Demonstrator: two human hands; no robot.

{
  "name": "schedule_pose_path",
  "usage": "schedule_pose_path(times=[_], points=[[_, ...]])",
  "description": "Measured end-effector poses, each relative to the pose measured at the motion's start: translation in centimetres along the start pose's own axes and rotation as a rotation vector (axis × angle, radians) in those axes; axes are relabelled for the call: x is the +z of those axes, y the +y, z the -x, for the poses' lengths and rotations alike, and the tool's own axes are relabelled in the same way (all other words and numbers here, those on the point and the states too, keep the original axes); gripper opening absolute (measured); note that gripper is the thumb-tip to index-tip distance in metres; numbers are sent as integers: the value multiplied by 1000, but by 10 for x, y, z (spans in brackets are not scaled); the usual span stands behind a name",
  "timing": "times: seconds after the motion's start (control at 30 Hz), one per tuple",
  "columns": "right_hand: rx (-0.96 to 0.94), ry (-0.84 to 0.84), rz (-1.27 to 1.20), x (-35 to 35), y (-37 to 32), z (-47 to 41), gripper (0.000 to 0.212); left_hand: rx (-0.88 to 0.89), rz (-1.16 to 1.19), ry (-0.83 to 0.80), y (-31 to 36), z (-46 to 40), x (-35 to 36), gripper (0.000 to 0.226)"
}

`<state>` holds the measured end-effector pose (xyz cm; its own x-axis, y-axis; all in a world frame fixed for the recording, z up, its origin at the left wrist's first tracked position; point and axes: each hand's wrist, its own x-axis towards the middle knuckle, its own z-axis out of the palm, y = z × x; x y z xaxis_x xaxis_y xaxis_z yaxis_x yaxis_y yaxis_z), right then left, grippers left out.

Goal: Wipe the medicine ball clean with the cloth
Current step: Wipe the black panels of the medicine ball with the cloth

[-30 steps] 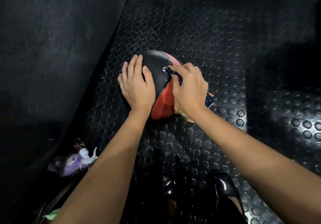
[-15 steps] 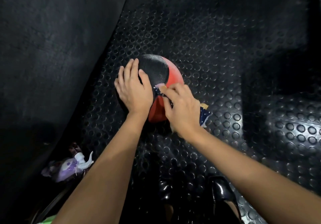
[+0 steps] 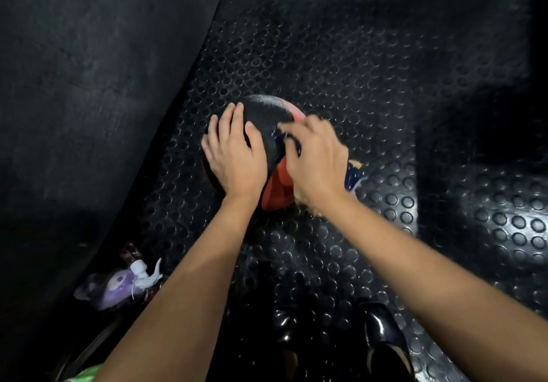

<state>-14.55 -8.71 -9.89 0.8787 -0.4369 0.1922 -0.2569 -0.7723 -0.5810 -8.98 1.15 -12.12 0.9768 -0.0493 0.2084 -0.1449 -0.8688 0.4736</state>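
A black and red medicine ball (image 3: 268, 114) sits on the studded black rubber floor (image 3: 326, 55) in the middle of the head view. My left hand (image 3: 234, 156) lies flat on the ball's left side, fingers straight, steadying it. My right hand (image 3: 314, 159) grips a dark blue patterned cloth (image 3: 354, 175) and presses it against the ball's right upper side; the hand is motion-blurred. Most of the cloth is hidden under the hand, with a corner hanging out to the right.
A dark padded wall (image 3: 89, 85) rises on the left. A purple and white bundle (image 3: 118, 286) lies at its foot, lower left. Two glossy black shoes (image 3: 382, 334) stand at the bottom edge. A raised studded step (image 3: 489, 218) is on the right.
My right hand with the cloth has slid from the ball's lower front up to its right upper side. The left hand has stayed on the ball's left side.
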Motion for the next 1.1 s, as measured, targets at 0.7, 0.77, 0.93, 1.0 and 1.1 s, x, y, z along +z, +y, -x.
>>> schedule_pose_path(times=[0.7,0.77,0.93,1.0,1.1], points=[[160,-94,23,-11,23,-13,26,232,10,-115,-5,0,-11,51],[100,-56,21,-9,24,4,23,209,-27,-162,-1,-3,-13,47],[-17,4,5,0,18,35,28,-117,71,-138,10,-14,-9,46],[-64,7,-2,3,11,42,32,-122,34,-99,2,-11,-8,47],[-103,15,-36,7,5,38,22,-60,74,-47,-13,-3,-15,51]])
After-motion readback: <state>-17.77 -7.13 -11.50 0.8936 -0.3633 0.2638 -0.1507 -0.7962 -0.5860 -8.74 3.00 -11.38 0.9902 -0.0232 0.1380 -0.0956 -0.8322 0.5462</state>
